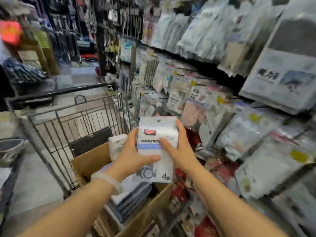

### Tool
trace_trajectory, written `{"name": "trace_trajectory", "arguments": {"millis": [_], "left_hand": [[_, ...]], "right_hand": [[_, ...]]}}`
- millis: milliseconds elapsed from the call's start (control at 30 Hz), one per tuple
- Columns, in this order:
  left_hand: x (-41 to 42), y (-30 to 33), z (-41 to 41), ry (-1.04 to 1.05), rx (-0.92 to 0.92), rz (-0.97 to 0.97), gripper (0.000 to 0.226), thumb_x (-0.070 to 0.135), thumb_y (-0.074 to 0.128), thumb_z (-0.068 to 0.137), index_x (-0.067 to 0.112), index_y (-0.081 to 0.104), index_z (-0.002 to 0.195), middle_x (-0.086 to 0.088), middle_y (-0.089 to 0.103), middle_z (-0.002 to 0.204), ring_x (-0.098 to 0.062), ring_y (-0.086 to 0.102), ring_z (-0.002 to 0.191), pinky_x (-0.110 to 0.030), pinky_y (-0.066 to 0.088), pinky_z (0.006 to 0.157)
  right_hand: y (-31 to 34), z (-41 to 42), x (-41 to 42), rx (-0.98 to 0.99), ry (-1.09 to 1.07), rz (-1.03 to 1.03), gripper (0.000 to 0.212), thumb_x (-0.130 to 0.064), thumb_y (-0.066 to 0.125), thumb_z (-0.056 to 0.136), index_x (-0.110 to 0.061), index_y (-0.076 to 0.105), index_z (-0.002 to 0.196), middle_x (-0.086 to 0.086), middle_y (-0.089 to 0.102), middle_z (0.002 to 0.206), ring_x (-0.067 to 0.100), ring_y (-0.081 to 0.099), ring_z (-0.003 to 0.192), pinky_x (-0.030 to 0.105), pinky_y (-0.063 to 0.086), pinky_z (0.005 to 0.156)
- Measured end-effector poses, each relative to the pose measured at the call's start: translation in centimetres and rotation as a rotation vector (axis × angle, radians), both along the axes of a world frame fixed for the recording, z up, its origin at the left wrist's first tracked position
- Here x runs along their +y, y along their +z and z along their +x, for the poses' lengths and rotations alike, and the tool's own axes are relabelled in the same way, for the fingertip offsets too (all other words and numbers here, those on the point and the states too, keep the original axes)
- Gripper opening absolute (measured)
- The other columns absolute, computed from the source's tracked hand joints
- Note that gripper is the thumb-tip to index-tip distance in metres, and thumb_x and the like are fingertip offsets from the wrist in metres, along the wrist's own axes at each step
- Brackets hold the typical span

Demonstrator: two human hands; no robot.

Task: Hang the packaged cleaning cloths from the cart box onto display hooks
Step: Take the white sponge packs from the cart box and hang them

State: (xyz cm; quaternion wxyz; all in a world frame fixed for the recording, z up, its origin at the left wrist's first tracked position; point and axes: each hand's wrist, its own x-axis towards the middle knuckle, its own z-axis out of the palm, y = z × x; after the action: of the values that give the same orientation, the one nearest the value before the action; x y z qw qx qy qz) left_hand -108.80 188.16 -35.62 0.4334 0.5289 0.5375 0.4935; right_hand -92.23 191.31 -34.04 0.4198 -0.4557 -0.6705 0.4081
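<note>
Hands are gripping one cloth pack [156, 147] upright over the cart box [92, 161], left hand [131, 155] and right hand [182, 151] each curling round an edge; keeping its hang hole [158, 120] uppermost and uncovered is, I judge, what matters for meeting a display hook, though blur is hiding which hook is free

White cloth pack [156, 149] sitting upright at frame centre, blue band across middle, dark logo near top, "4" at lower right, hang hole at top edge. Cardboard box [90, 161] resting in wire cart [68, 127], lower centre, flaps open, holding stacked packs [130, 199], white-and-blue, lying flat.
</note>
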Motion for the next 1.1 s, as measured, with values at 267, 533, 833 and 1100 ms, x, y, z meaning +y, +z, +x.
{"name": "trace_trajectory", "arguments": {"millis": [267, 533, 833, 1100], "left_hand": [[-7.4, 11.3, 13.8, -0.421, 0.016, 0.260, 0.098, 0.008, 0.085, 0.061, 0.034, 0.026, 0.134, 0.018, 0.055, 0.114, 0.017, 0.059, 0.089, -0.007, 0.050, 0.064], [-20.4, 18.8, 32.2, -0.708, -0.067, 0.410, 0.107, 0.000, 0.085, 0.057, 0.025, 0.025, 0.141, 0.013, 0.060, 0.111, 0.014, 0.061, 0.090, -0.006, 0.049, 0.066], [-38.0, 28.0, 51.8, -1.032, -0.213, 0.558, 0.096, 0.011, 0.089, 0.054, 0.037, 0.036, 0.130, 0.007, 0.068, 0.107, -0.008, 0.069, 0.093, -0.030, 0.059, 0.072], [-44.8, 36.5, 60.2, -1.125, -0.286, 0.705, 0.098, 0.008, 0.086, 0.058, 0.040, 0.030, 0.132, 0.005, 0.065, 0.108, -0.004, 0.069, 0.089, -0.020, 0.056, 0.063]], "right_hand": [[11.1, 14.3, -13.2, -0.016, -0.335, 0.200, 0.082, -0.053, 0.066, 0.074, -0.050, 0.016, 0.139, -0.010, 0.035, 0.146, 0.020, 0.043, 0.131, 0.050, 0.041, 0.104], [19.0, 30.7, -31.8, -0.111, -0.667, 0.378, 0.085, -0.061, 0.065, 0.065, -0.049, 0.025, 0.139, -0.006, 0.047, 0.138, 0.017, 0.045, 0.129, 0.047, 0.042, 0.104], [28.6, 46.2, -54.9, -0.210, -0.959, 0.598, 0.072, -0.071, 0.064, 0.058, -0.073, 0.024, 0.119, -0.016, 0.047, 0.137, 0.006, 0.053, 0.120, 0.038, 0.049, 0.098], [36.6, 54.1, -62.1, -0.234, -0.985, 0.725, 0.062, -0.060, 0.071, 0.066, -0.069, 0.034, 0.115, -0.007, 0.062, 0.119, 0.013, 0.066, 0.102, 0.041, 0.057, 0.085]]}}
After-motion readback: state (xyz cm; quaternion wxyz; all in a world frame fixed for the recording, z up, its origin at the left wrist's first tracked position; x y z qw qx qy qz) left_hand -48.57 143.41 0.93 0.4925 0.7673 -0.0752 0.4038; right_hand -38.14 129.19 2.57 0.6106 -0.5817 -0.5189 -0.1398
